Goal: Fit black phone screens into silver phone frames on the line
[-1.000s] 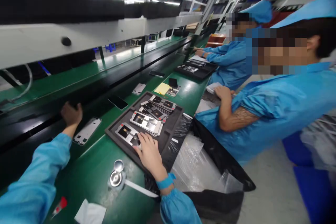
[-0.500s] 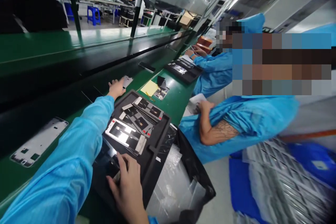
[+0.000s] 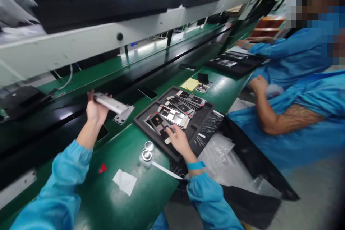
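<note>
My left hand [image 3: 95,109] grips a silver phone frame [image 3: 111,105] by one end and holds it above the edge of the black conveyor belt [image 3: 40,122]. My right hand [image 3: 179,141] rests on the near edge of a black tray [image 3: 201,124], fingers touching a small part there. The tray holds several silver and black phone frames [image 3: 172,114], some stacked. Both my arms are in blue sleeves, and a blue band sits on my right wrist.
A small metal dispenser bottle [image 3: 145,154], a white wipe [image 3: 124,181] and a red cap [image 3: 102,168] lie on the green bench. A yellow note [image 3: 190,83] lies past the tray. Two people in blue coats [image 3: 302,115] sit to the right with their own tray [image 3: 237,65].
My left hand reached far along the belt, then drew back holding a silver frame. My right hand stayed at the tray's near edge. The view swung right and returned.
</note>
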Motion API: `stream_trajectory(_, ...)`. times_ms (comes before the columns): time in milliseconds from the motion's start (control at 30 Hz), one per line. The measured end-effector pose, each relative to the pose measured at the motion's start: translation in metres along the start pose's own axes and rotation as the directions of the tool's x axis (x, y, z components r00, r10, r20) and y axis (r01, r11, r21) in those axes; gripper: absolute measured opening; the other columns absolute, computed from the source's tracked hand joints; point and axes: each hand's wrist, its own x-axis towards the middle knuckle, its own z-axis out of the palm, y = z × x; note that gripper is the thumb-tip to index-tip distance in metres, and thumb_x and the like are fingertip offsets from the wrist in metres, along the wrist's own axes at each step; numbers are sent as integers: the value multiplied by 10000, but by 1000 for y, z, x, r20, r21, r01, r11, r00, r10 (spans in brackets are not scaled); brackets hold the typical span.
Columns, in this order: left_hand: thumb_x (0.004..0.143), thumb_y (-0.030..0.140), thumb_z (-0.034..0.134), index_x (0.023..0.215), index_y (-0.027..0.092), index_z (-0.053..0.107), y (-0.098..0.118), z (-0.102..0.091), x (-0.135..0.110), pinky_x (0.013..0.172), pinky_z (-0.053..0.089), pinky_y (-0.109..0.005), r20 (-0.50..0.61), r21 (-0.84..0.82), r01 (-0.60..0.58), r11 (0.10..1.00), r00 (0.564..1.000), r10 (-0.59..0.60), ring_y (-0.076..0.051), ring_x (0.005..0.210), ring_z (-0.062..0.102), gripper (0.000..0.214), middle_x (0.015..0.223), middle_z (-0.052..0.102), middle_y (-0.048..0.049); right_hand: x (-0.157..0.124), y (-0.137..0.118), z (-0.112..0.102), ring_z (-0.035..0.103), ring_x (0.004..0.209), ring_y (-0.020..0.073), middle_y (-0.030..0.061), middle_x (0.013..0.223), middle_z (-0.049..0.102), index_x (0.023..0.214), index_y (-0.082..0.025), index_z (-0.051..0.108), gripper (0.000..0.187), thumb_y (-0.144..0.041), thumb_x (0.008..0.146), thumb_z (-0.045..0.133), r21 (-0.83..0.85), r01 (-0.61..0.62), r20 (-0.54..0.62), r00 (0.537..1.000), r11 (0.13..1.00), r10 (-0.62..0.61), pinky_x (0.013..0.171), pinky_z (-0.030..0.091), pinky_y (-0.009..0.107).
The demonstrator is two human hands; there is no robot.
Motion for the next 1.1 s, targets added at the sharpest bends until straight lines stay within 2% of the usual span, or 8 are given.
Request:
stream_trajectory(100,1157,578,245,1413,203,660,42,-58,-71,747,657,-420,-161,-16,93,996,982,-94,-253,851,769,616,1098,782,-136,-22,-28,-20,658,828,265,70,837,709,876,-242,583,617,-843,921,453,89,58,-118,992,994,-47,789,528,385)
stream_trajectory(200,1136,565,371,1496,295,632,56,-98,-147,700,663,-443,133,-18,161,987,979,-157,-274,859,788,520,1363,755,-156,-76,-70,-23,642,798,231,33,840,688,946,-237,612,554,-784,972,527,200,141,-208,973,970,-99,771,522,354)
stream_trajectory(333,1035,713,558,1488,316,671,49,-127,-208,717,637,-420,521,-21,342,939,805,-282,-282,827,795,613,1373,766,-154,-159,-125,29,573,645,182,-23,726,599,928,-254,611,426,-667,1029,608,406,202,-91,979,892,-181,617,494,300)
stream_trajectory(467,993,816,540,1633,197,522,43,-150,-211,760,608,-389,608,120,439,891,676,-415,-284,778,793,891,966,822,-155,-193,-155,89,734,851,249,14,804,682,1040,-265,626,392,-652,1068,567,556,129,117,966,821,-231,762,624,381)
stream_trajectory(600,999,802,553,1630,143,514,42,-162,-202,748,599,-358,521,266,178,948,801,-296,-264,837,781,913,1153,806,-204,-178,-182,103,693,1322,323,155,1394,723,1322,-261,667,475,-652,1066,583,519,305,18,930,799,-367,1096,599,535)
stream_trajectory(700,1056,760,469,1621,185,530,41,-164,-201,934,625,-433,541,384,-99,918,830,-137,-359,1260,719,809,1594,590,-238,-164,-209,106,630,1441,328,155,1540,661,1410,-255,674,504,-626,1099,535,470,421,30,871,776,-490,1217,524,573)
stream_trajectory(833,1131,623,388,1686,200,421,41,-169,-196,1278,442,-554,645,517,-487,704,762,54,-380,1649,358,699,1795,316,-205,-159,-230,120,713,1327,303,148,1436,728,1373,-244,689,464,-596,1086,594,524,418,-18,876,742,-481,1168,574,546)
stream_trajectory(1100,1145,552,379,1666,135,368,46,-176,-187,1331,394,-543,793,515,-722,462,606,63,-364,1642,381,668,1739,331,-275,-148,-243,127,728,984,210,48,995,724,894,-236,652,325,-524,1002,756,596,428,-157,892,680,-424,976,611,398)
